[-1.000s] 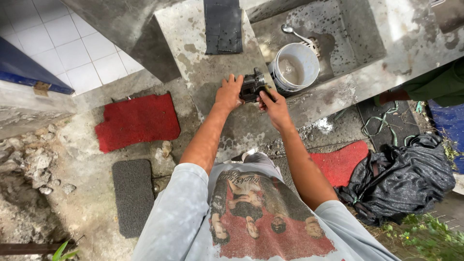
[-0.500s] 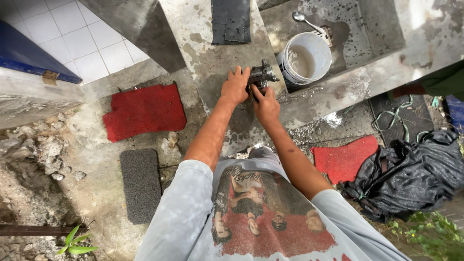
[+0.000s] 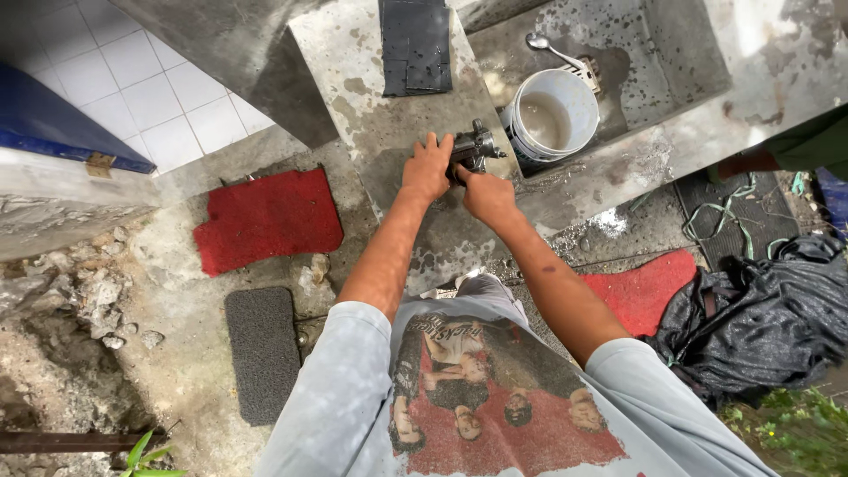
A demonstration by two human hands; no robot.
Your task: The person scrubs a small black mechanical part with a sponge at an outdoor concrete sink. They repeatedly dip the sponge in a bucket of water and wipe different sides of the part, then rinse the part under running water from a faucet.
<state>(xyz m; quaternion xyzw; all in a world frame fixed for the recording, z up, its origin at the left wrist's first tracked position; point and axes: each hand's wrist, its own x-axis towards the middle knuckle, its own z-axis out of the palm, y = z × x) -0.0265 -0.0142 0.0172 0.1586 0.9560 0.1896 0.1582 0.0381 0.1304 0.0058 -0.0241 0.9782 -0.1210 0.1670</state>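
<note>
A small dark grey metal engine part (image 3: 473, 147) rests on the wet concrete slab (image 3: 353, 97) in front of me. My left hand (image 3: 427, 167) is closed over its left side. My right hand (image 3: 484, 193) grips it from the near right side. Both arms reach forward from my light grey printed shirt. The underside of the part is hidden by my fingers.
A white bucket (image 3: 552, 119) of cloudy water stands in the concrete basin (image 3: 671, 62) with a metal spoon (image 3: 548, 49) behind it. A dark mat (image 3: 415, 44) lies on the slab. Red mats (image 3: 268, 218) (image 3: 649, 291), a grey mat (image 3: 261, 349) and a black bag (image 3: 768, 309) lie on the ground.
My view has shifted slightly, so hands and part sit a little higher and to the right. Both hands stay on the metal part throughout.
</note>
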